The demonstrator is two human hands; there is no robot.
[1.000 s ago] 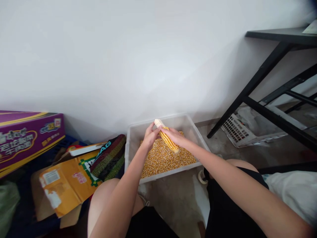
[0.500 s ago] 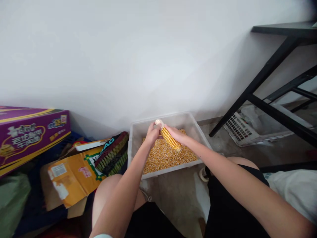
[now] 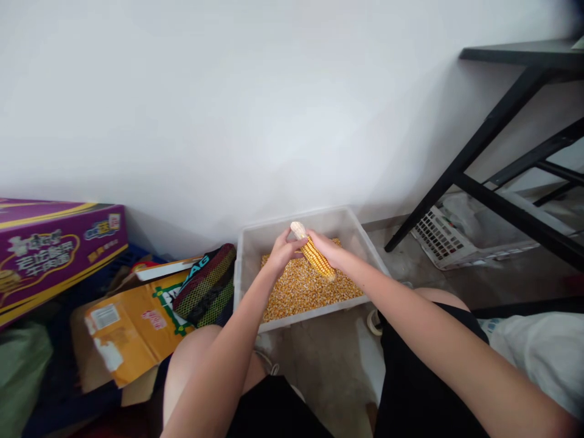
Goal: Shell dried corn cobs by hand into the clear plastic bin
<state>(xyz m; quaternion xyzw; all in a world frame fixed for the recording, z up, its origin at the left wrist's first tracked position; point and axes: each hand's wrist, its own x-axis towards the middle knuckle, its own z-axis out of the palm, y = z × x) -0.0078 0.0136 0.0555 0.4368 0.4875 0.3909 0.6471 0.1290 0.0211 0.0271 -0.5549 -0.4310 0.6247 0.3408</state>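
Observation:
My hands are over a clear plastic tub (image 3: 347,243) holding a bed of loose yellow corn kernels (image 3: 305,292). Between them is a partly shelled corn cob (image 3: 316,258), pale and bare at its upper tip, with rows of yellow kernels below. My right hand (image 3: 325,244) wraps the cob's middle. My left hand (image 3: 285,250) presses its fingers against the cob near the bare end. The cob hangs just above the kernels, tilted with its bare tip toward the tub's far wall. My hands hide part of it.
A purple printed box (image 3: 59,255), flattened yellow cardboard (image 3: 132,331) and a dark mesh bag (image 3: 205,286) lie left of the tub. To the right are black metal table legs (image 3: 493,131) and a white plastic crate (image 3: 438,240). A white wall (image 3: 274,103) stands behind.
The cob has turned slightly in my hands, and its bare tip has shifted right. My head has moved a little, so the surroundings sit slightly differently in view.

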